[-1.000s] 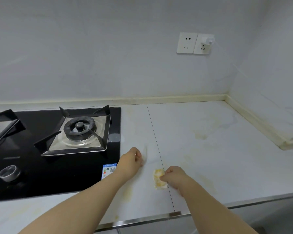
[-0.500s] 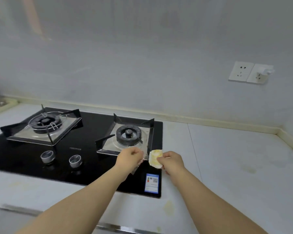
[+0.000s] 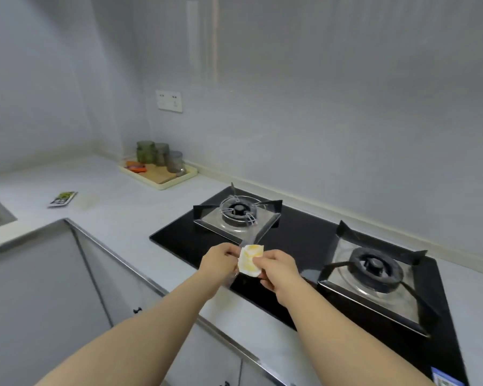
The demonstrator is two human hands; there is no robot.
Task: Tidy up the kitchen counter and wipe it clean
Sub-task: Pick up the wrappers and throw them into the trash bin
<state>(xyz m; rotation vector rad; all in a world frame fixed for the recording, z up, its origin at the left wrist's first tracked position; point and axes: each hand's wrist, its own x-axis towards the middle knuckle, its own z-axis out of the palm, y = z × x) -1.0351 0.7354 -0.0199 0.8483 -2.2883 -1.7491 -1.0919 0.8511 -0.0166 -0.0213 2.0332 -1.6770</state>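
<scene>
Two hands [image 3: 219,259] [image 3: 277,268], one wipe [image 3: 249,259], one wrapper [image 3: 262,229]

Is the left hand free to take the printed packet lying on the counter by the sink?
Probably not yet: the left hand pinches a clear film, and the packet lies far off, though nothing blocks the way.

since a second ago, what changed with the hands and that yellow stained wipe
The yellow-stained wipe came up off the counter right of the hob and is now in the air over the hob's front edge, carried left. The right hand kept pinching it; the left hand, gripping a clear film, closed in beside it. Nothing was let go. The view swung left.
</scene>
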